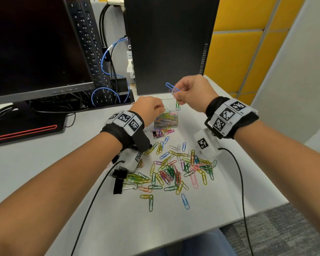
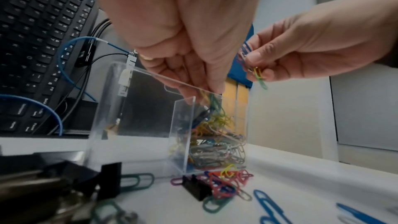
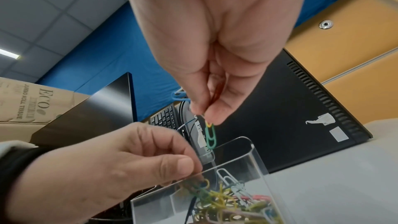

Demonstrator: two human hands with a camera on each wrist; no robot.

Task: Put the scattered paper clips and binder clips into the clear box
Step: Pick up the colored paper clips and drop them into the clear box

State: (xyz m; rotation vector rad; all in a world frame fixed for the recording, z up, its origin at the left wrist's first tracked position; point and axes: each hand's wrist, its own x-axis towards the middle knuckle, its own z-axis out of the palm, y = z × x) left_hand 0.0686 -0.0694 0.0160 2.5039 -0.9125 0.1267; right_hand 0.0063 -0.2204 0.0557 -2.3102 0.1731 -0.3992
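The clear box (image 1: 156, 124) stands on the white table, about a third full of coloured paper clips (image 2: 215, 149). My left hand (image 1: 162, 109) hovers at its open top, fingertips (image 2: 212, 89) dipped past the rim and pinching a few clips that trail down inside. Just right of the box and above it, my right hand (image 1: 177, 97) pinches a small bunch; a blue clip (image 1: 171, 87) sticks up and a green clip (image 3: 211, 138) dangles over the rim. Many loose clips (image 1: 175, 169) lie nearer me. Black binder clips (image 1: 118, 180) sit at the left, one small one (image 2: 193, 186) by the box.
A dark monitor (image 1: 31, 47) and an upright keyboard (image 1: 89, 43) stand at the back left, with a black computer tower (image 1: 170, 43) right behind the box. Blue and black cables (image 1: 107, 93) hang between them. The table's edge (image 1: 266, 183) runs close on the right.
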